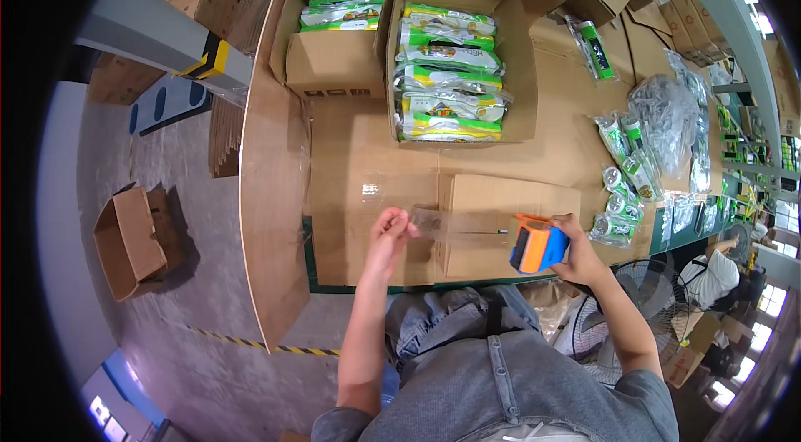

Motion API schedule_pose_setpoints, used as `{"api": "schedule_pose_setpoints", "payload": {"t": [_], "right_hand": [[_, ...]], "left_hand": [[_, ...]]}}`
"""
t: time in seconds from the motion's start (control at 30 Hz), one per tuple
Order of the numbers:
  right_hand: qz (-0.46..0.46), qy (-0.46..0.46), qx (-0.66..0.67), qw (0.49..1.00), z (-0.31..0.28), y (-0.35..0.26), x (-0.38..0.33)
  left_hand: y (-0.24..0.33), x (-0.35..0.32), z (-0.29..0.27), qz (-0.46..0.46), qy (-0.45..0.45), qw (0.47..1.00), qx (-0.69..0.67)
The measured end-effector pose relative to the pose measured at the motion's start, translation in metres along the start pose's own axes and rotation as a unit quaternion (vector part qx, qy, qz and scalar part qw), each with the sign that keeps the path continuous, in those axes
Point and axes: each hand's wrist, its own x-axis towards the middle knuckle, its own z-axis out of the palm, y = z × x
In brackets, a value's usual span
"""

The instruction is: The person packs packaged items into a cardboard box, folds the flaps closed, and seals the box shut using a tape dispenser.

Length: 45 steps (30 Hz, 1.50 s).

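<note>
A closed cardboard box (517,198) lies at the table's front edge, before my body. My right hand (581,254) is wrapped round an orange and blue tape dispenser (542,248) above the box's right part. From it a clear strip of packing tape (432,223) runs leftward over the box's middle seam. Beyond the box's left end, the closed fingers of my left hand (392,235) pinch the strip's free end. How far the tape touches the cardboard I cannot tell.
Two open cartons, one (521,100) in the middle and one (334,58) to its left, hold green and white bagged packs. Loose packs (622,204) and clear plastic bags (663,121) lie at the right. A cardboard panel (271,217) stands along the left edge. A fan (647,300) stands at the lower right.
</note>
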Motion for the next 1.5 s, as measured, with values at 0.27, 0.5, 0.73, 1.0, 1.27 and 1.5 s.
{"api": "schedule_pose_setpoints", "payload": {"t": [0.27,0.5,0.73,1.0,1.27,1.5], "right_hand": [[-0.005,-0.028,-0.044,0.999,-0.004,-0.014,0.008],[-0.009,0.005,-0.033,0.999,-0.001,-0.001,-0.006],[0.000,-0.022,-0.049,0.999,-0.004,-0.011,0.000],[-0.016,0.014,-0.039,0.999,0.000,-0.007,-0.002],[-0.023,0.011,-0.024,0.999,-0.001,-0.001,-0.003],[-0.034,0.019,-0.009,0.999,0.001,-0.007,-0.001]], "left_hand": [[-0.037,0.019,-0.003,-0.051,-0.045,0.996,-0.060],[-0.044,0.023,0.014,-0.075,-0.026,0.996,-0.049],[-0.068,0.030,0.012,-0.027,-0.014,0.998,0.051],[-0.092,0.030,0.012,0.149,0.044,0.848,0.506],[-0.066,0.001,0.034,0.230,-0.133,0.876,0.401],[-0.055,-0.005,0.031,0.208,-0.167,0.815,0.514]]}}
